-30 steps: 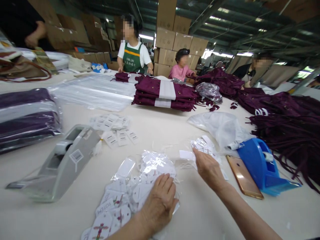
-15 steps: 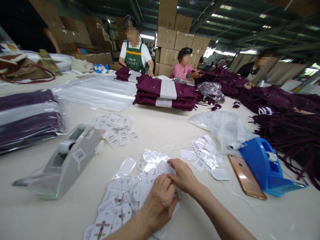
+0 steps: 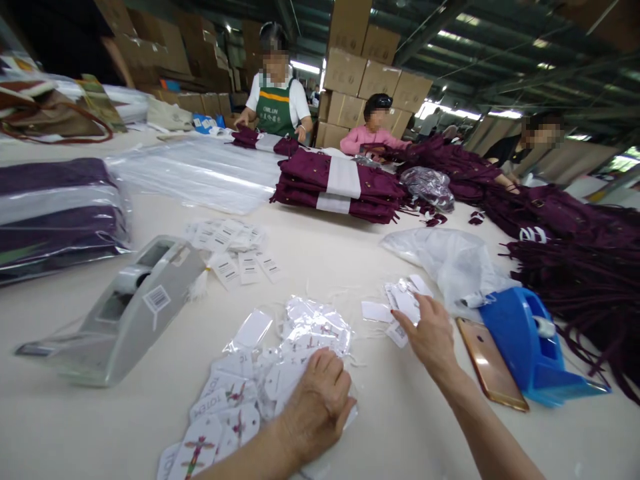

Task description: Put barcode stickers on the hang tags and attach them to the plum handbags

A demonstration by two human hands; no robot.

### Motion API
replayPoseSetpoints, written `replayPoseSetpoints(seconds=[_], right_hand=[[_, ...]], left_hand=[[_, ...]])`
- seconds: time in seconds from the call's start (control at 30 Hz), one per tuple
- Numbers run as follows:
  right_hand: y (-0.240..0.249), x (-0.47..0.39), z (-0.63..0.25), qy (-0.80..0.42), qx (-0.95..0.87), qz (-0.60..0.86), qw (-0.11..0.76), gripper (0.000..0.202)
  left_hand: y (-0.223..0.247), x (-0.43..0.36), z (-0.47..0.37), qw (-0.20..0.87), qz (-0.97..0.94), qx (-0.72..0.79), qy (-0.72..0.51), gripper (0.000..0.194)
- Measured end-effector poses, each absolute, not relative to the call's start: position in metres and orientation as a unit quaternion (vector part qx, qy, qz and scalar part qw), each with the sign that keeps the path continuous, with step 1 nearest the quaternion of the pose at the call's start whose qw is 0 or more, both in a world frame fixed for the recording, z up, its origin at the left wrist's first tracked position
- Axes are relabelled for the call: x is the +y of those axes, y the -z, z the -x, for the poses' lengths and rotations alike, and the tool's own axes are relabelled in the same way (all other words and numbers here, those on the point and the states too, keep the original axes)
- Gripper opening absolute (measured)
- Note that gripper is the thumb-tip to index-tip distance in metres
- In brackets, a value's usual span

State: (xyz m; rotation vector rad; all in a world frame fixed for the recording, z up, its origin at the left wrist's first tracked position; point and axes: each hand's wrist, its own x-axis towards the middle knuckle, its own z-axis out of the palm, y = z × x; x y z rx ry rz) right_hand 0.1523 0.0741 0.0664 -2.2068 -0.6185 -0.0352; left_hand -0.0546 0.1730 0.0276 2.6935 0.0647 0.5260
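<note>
My left hand [image 3: 320, 403] rests on a spread of white hang tags [image 3: 200, 443] printed with a colourful winged figure; its fingers are curled, and what they hold, if anything, is hidden. Just beyond it lie several tags in shiny clear plastic [image 3: 317, 327]. My right hand [image 3: 433, 333] is over a smaller heap of plastic-wrapped tags [image 3: 403, 297], its thumb and fingers apart and the fingertips at the heap. Beside that heap is a blank white card [image 3: 376, 311], and a small tag with a square code [image 3: 397, 335] sits under the thumb side.
A grey tape dispenser [image 3: 135, 307] stands left, near barcode labels [image 3: 227, 240]. At right are a phone [image 3: 490, 363], a blue tape dispenser [image 3: 525, 347] and a plastic bag [image 3: 445, 257]. Folded maroon bags [image 3: 305, 177] lie ahead; co-workers [image 3: 277, 100] stand across the table.
My right hand has left the wrapped tags beside my left hand and moved right to the smaller heap, its fingers opening. My left hand has stayed in place. The view has shifted slightly.
</note>
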Motion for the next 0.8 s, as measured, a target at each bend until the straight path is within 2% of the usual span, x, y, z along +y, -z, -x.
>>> replayPoseSetpoints(seconds=[0.07, 0.13, 0.23, 0.3, 0.43, 0.53, 0.67, 0.8], right_hand=[[-0.061, 0.086, -0.131, 0.026, -0.358, 0.857, 0.370, 0.034], [-0.056, 0.103, -0.107, -0.057, -0.448, 0.828, 0.333, 0.029], [-0.053, 0.126, -0.085, -0.174, -0.447, 0.825, 0.300, 0.035], [-0.054, 0.134, -0.083, -0.217, -0.413, 0.831, 0.303, 0.033], [-0.057, 0.132, -0.092, -0.269, -0.391, 0.819, 0.322, 0.015], [-0.064, 0.120, -0.108, -0.302, -0.357, 0.797, 0.381, 0.019], [-0.073, 0.094, -0.147, -0.229, -0.232, 0.825, 0.462, 0.035], [-0.075, 0.080, -0.166, -0.082, -0.192, 0.873, 0.441, 0.033]], left_hand=[[-0.028, 0.173, 0.054, 0.198, -0.961, 0.022, -0.195, 0.009], [-0.028, 0.172, 0.053, 0.204, -0.956, 0.022, -0.210, 0.008], [-0.027, 0.172, 0.052, 0.214, -0.949, 0.024, -0.231, 0.006], [-0.026, 0.172, 0.052, 0.211, -0.949, 0.026, -0.232, 0.006], [-0.025, 0.171, 0.052, 0.201, -0.956, 0.027, -0.213, 0.006], [-0.024, 0.171, 0.052, 0.201, -0.959, 0.024, -0.200, 0.006], [-0.024, 0.172, 0.052, 0.199, -0.962, 0.029, -0.184, 0.007], [-0.026, 0.172, 0.053, 0.203, -0.962, 0.031, -0.180, 0.007]])
